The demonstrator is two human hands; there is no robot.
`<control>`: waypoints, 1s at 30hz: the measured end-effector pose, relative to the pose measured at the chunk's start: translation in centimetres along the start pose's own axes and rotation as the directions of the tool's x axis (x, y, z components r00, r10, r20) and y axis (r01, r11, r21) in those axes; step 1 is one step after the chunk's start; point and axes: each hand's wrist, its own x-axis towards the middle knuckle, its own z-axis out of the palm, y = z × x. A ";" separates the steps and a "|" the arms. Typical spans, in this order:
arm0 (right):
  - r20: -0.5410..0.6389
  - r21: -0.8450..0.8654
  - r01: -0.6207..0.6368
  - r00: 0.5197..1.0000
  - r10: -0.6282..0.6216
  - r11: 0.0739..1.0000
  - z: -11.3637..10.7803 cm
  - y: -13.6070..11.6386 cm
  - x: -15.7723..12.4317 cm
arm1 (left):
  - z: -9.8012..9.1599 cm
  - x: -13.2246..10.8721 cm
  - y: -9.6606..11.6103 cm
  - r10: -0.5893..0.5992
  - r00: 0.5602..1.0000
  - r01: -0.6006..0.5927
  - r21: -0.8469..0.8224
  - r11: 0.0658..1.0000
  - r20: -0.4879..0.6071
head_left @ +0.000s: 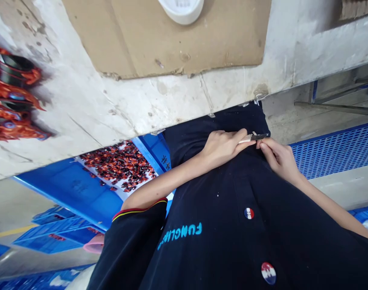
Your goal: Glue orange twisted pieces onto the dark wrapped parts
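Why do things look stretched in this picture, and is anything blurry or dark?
In the head view, the wide lens stretches the orange-red parts at the far left and tilts the concrete ledge. The left hand, right hand and craft knife look fairly sharp. The light is soft, with faint shadows, and the navy shirt looks dark.

Bright, even indoor light falls on the concrete ledge (126, 121), leaving soft shadows beside the orange parts (11, 92). Wide-angle distortion bends the edges.
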 end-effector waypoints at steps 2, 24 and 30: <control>-0.008 -0.036 0.023 1.000 -0.024 0.999 -0.1 -0.1 -0.3 | 0.3 -0.1 0.1 0.047 0.998 -0.042 0.099 0.994 -0.048; 0.024 -0.128 -0.161 0.986 0.166 0.979 -3.2 0.1 -2.1 | -0.1 0.5 -0.2 -0.125 0.992 0.124 0.108 0.986 0.006; 0.100 -0.104 -0.108 0.988 0.119 0.989 -2.2 -0.5 0.5 | -0.2 0.1 -0.1 0.085 0.995 -0.076 0.162 0.984 -0.052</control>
